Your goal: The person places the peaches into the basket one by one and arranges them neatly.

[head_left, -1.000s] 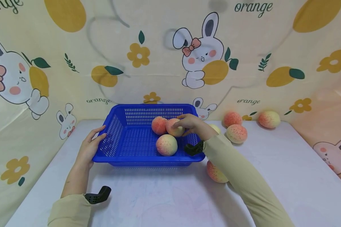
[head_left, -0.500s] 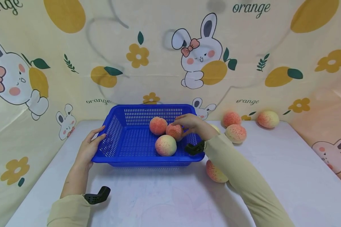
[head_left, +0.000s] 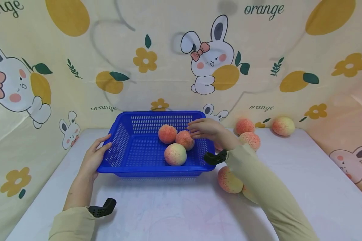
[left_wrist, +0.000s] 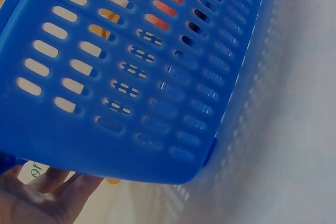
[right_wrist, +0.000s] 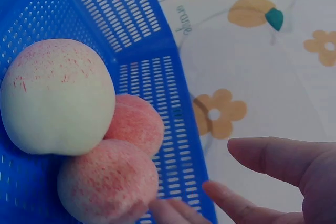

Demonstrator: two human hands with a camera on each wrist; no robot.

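A blue plastic basket [head_left: 160, 169] with slotted walls stands on the table. My left hand [head_left: 93, 157] grips its left rim; the left wrist view shows that hand [left_wrist: 47, 195] at the basket's edge. Three peaches lie together inside: a pale one [head_left: 175, 154] in front, a redder one [head_left: 185, 140] behind it to the right, and another red one [head_left: 167, 134] at the back. Above the basket's right rim is my right hand [head_left: 214, 131], its fingers loosely extended and holding nothing. In the right wrist view its lower fingertips come close to a speckled peach [right_wrist: 107, 182]; contact cannot be told.
Right of the basket lie more peaches: a front one [head_left: 230, 180] partly beside the sleeve, a red one [head_left: 245, 126], a speckled one [head_left: 250, 140] and a far one [head_left: 283, 126]. A patterned cloth [head_left: 169, 67] hangs behind the white table [head_left: 157, 211].
My right hand has let go of the redder peach in the basket and drawn back slightly to the right. That peach rolled a little and settled. The left hand has stayed on the rim.
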